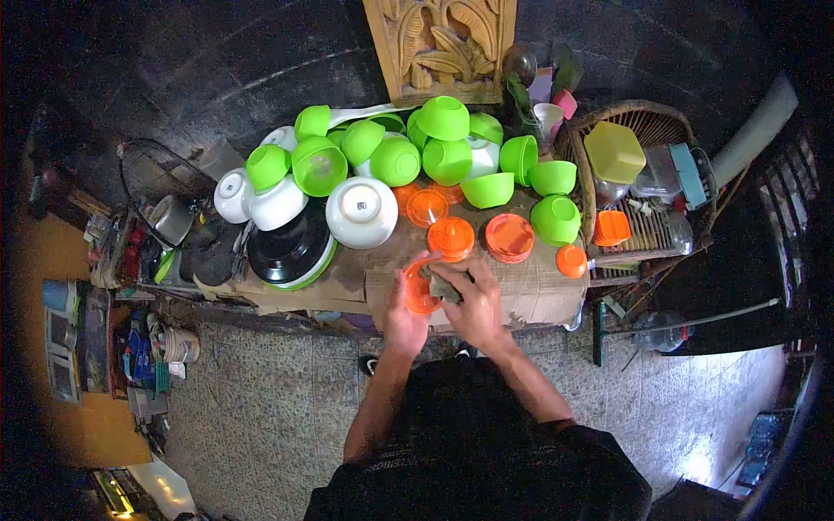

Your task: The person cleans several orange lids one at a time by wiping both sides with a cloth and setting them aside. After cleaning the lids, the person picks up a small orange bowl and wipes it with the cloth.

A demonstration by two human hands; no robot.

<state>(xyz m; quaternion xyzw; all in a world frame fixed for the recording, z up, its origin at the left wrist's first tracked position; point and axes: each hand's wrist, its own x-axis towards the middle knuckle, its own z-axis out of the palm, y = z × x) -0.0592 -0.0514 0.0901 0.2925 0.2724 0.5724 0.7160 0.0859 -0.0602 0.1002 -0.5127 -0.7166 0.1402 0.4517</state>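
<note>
My left hand (406,319) grips a small orange saucer (420,297) by its left side, tilted up in front of my body. Pressed on the saucer's face is a greyish cloth (444,286), held in the curled fingers of my right hand (476,306). Just beyond my hands are a pile of orange saucers (451,234) and, to its right, a neat stack of orange saucers (509,236). Another orange piece (426,207) lies behind them. A small orange cup (572,260) stands near the table's right edge.
Cardboard (556,300) covers the table. Several green bowls (446,118) are heaped at the back, with white bowls (362,213) and a black-topped stack (291,247) at left. A wicker chair (638,113) with plastic containers stands right. Behind is a carved wooden panel (443,52).
</note>
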